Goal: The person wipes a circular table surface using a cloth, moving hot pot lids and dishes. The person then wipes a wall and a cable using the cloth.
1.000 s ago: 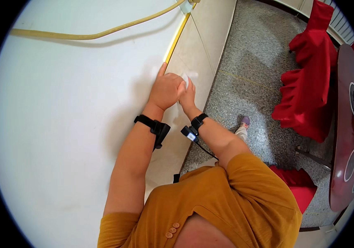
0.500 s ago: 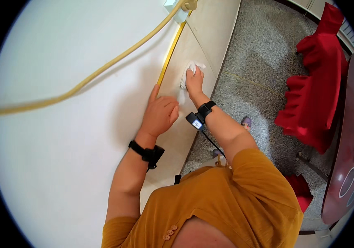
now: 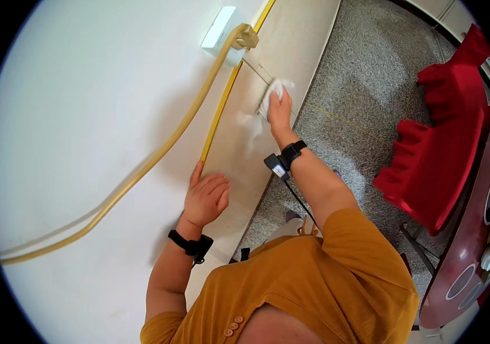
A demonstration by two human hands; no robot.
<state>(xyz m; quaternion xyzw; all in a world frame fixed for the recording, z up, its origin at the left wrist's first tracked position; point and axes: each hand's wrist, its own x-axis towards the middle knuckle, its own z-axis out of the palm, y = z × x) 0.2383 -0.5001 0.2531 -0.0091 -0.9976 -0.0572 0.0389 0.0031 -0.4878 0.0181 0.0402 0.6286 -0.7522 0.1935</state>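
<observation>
My right hand [image 3: 280, 114] is closed around a bunched white cloth [image 3: 265, 104], pressing it against the beige tile [image 3: 239, 152] low on the wall. The cloth lies over a joint line in the tile. My left hand [image 3: 206, 198] rests against the wall nearer to me, its fingers extended and nothing held in them. Its index fingertip touches a narrow yellow strip [image 3: 222, 106] that runs along the top of the tile.
A white socket box [image 3: 217, 30] sits on the wall ahead, with a beige plug [image 3: 247, 38] and thick cord [image 3: 159, 155] drooping left. To the right are speckled flooring [image 3: 353, 86], a red-covered chair [image 3: 445, 143] and a dark red round table [image 3: 442, 292].
My right hand has slid the cloth forward along the tile onto the joint line. The view has shifted, bringing the whole socket box in. My left hand keeps its touch on the strip.
</observation>
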